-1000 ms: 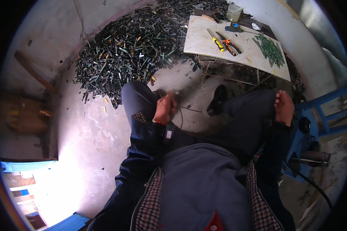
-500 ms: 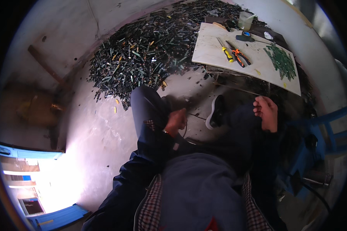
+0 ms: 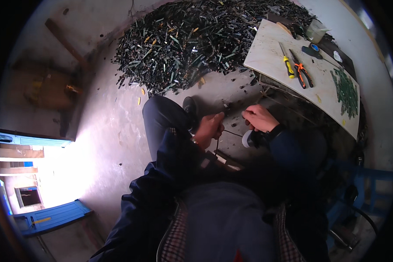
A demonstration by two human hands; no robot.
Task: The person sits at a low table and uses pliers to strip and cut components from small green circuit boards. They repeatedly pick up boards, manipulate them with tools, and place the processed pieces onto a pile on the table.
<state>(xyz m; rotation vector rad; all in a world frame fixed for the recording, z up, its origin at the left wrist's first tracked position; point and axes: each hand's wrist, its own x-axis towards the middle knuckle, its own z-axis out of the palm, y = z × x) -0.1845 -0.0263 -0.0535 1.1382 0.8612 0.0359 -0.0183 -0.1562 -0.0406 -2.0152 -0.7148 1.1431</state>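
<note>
the left hand (image 3: 209, 130) is in front of the bent left knee, its fingers curled in to a narrow grip; whether anything is pinched there i cannot tell. the right hand (image 3: 262, 118) faces it, near but apart, fingertips drawn close, and what they hold, if anything, does not show. a thin dark cord (image 3: 218, 145) hangs just below the left hand, over the floor between the legs, and seems the thing nearest the work

to do this well, i would keep the left hand steady, bring the fingertips together slowly, and keep the cord clear of the shoe (image 3: 249, 139) below the right wrist. better light would help, as the lap is dim. the pliers (image 3: 298, 68) and screwdriver (image 3: 289, 69) lie on the surface (image 3: 264, 52), beyond the right hand, near the green strips (image 3: 346, 94); the dark pile (image 3: 179, 48) spreads over the floor ahead
</note>
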